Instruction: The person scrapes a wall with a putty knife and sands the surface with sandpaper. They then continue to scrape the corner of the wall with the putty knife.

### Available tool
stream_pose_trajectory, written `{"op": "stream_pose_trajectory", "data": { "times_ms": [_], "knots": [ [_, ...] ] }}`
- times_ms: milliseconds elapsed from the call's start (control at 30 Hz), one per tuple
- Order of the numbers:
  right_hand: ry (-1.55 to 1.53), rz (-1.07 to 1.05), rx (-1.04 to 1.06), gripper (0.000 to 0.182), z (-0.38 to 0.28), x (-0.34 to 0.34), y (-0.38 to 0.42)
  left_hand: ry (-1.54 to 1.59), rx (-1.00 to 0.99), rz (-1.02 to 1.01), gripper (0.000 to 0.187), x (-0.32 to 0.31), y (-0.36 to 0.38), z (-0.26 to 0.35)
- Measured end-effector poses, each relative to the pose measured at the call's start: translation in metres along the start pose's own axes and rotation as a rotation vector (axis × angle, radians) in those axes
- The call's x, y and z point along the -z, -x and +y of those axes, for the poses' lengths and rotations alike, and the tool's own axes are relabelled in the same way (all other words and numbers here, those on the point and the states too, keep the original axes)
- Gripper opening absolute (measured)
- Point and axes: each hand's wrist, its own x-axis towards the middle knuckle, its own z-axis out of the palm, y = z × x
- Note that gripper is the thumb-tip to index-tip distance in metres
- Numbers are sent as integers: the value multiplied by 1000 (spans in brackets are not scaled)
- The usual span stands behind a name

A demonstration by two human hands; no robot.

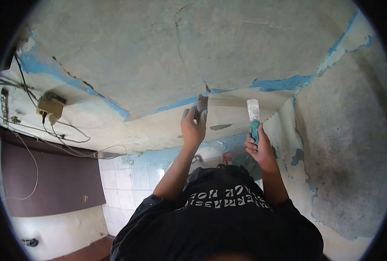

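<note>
Both of my arms reach up toward a ceiling (pixel 158 52) of bare grey plaster with strips of peeling blue paint. My left hand (pixel 193 127) grips a small dark scraper (pixel 201 104), and its blade touches the pale band where the ceiling meets the wall, beside a blue paint strip (pixel 280 82). My right hand (pixel 260 150) holds a putty knife (pixel 253 114) by its teal handle. The knife's white-coated blade points up, just short of the same band. My black printed shirt (pixel 219 217) fills the bottom of the view.
A junction box (pixel 49 107) with loose wires hangs at the left. Below it are a dark panel (pixel 50 182) and white wall tiles (pixel 126 185). A rough grey wall (pixel 345 143) with flaking blue paint stands on the right. A crack (pixel 179 39) runs across the ceiling.
</note>
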Motion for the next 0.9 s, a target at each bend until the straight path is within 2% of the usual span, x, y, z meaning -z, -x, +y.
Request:
{"op": "stream_pose_trajectory", "data": {
  "times_ms": [67,233,467,633,900],
  "knots": [
    [-140,-178,-116,45,-4,10,-18,20,-18,10,21,-4,-6,11],
    [-209,-265,-76,47,-30,-20,-45,-32,-47,38,20,8,-27,14],
    [-303,-385,-46,49,-12,-23,-84,-86,11,-34,24,29,-29,-7],
    [-374,-409,-23,52,3,-26,-94,-105,52,-58,22,40,-33,-22],
    [-447,-388,17,53,22,-36,-99,-64,-5,-125,23,39,-41,-38]
  ]
}}
